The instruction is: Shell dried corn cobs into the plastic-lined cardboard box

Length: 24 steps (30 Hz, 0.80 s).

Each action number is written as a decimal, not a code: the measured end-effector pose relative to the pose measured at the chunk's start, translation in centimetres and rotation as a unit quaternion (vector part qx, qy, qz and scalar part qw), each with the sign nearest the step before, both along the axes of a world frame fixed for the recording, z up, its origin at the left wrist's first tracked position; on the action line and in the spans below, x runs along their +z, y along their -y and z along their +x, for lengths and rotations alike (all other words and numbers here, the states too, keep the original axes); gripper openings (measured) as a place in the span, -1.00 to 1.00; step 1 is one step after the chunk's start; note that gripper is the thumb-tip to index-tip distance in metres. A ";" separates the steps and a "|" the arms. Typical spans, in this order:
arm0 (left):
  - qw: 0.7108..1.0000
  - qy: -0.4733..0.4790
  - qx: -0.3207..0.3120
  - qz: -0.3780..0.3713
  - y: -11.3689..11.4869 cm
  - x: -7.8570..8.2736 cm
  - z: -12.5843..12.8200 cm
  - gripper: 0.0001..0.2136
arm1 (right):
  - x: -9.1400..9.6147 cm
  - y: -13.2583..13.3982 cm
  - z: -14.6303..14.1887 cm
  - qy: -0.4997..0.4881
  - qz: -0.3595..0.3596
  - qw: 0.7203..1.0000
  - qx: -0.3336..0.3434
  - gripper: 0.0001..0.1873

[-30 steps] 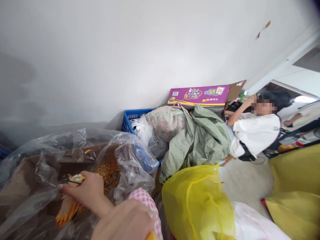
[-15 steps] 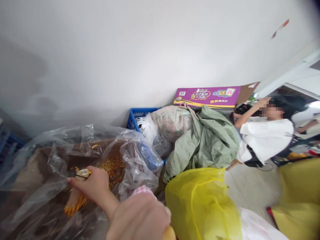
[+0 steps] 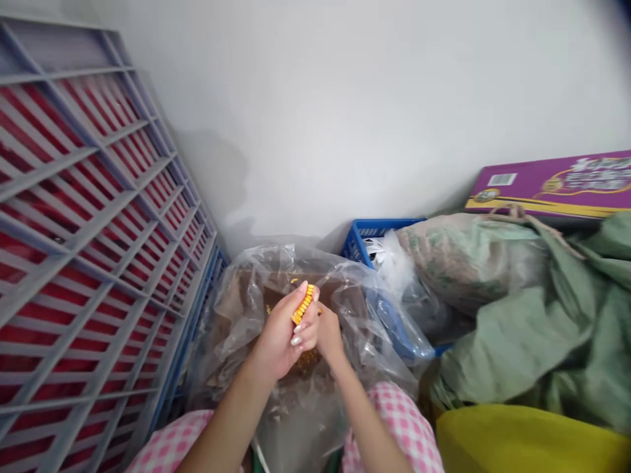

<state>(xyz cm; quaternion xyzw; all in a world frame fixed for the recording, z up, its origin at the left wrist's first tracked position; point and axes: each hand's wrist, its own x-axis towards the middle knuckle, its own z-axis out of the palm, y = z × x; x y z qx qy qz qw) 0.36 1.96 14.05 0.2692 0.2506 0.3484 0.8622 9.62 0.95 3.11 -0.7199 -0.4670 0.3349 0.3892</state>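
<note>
Your left hand [image 3: 282, 336] and right hand [image 3: 329, 334] clamp together on the corn cob [image 3: 303, 304]; keep it low over the plastic-lined carton [image 3: 241, 289].

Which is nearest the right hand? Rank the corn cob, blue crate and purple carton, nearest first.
1. The corn cob: just left of the right hand, gripped in the left hand.
2. The blue crate: up and right, behind the clear plastic.
3. The purple carton: far right, by the wall.

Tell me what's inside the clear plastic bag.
Inside the clear plastic bag is brown cardboard with loose yellow corn kernels; the left hand and right hand cover the middle, so the bottom can't be seen.
</note>
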 end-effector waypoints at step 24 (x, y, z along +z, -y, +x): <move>0.720 -0.509 -0.119 0.456 0.0 -8.3 1.3 -0.41 | 3.1 -1.3 9.2 -0.274 -0.012 0.942 -0.193 -0.59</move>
